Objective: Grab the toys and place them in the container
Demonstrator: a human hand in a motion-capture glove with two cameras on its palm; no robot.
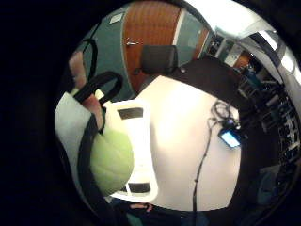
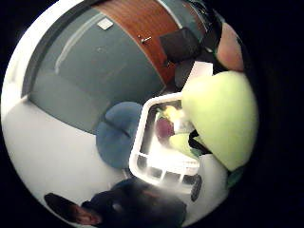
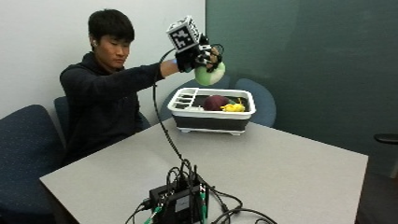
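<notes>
The gloved right hand [image 3: 198,57] is raised above the white container [image 3: 211,110], which sits on the far side of the table [image 3: 273,163], and its grip is clenched around a pale green toy [image 3: 209,74] that hangs just over the container's far rim. Inside the container already lie a dark purple toy [image 3: 215,102] and a yellow toy [image 3: 234,107], side by side toward its right end; the slotted compartment at its left end looks bare. From the thumb side palm view the green toy [image 2: 219,116] fills much of the frame with the container [image 2: 142,156] below it, so the hand appears roughly lined up, though perhaps a little toward the far edge. The step in hand seems to be the drop. To do it well, I would bring the hand slightly nearer so the toy is over the open middle, lower it until it is close above the purple and yellow toys, then let the fingers go. Releasing from this height risks a bounce off the rim or out over the far wall.
</notes>
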